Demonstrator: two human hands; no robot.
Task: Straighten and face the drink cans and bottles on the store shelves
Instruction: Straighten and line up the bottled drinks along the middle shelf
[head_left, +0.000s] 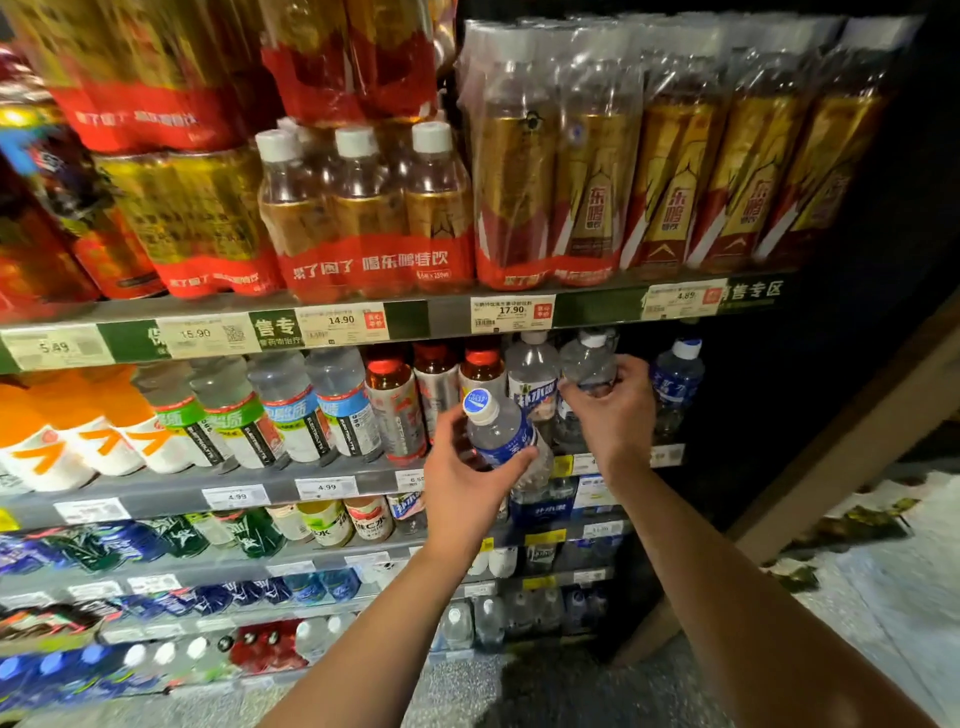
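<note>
My left hand (467, 480) grips a clear bottle with a blue label and blue-and-white cap (501, 431), tilted toward me in front of the second shelf (322, 475). My right hand (613, 410) holds the upper body of a clear white-capped bottle (589, 361) standing on that shelf. A similar white-capped bottle (532, 376) stands just left of it, and a blue-labelled bottle (678, 382) stands alone to the right. Red-capped amber bottles (395, 410) and green- and blue-labelled electrolyte bottles (291, 410) line the shelf to the left.
The top shelf (447, 314) carries shrink-wrapped gold and red drink multipacks (374, 218) and price tags. Lower shelves (260, 564) hold several small bottles and cans. A wooden frame (841, 452) borders the dark right end of the unit. Speckled floor (893, 597) lies at the right.
</note>
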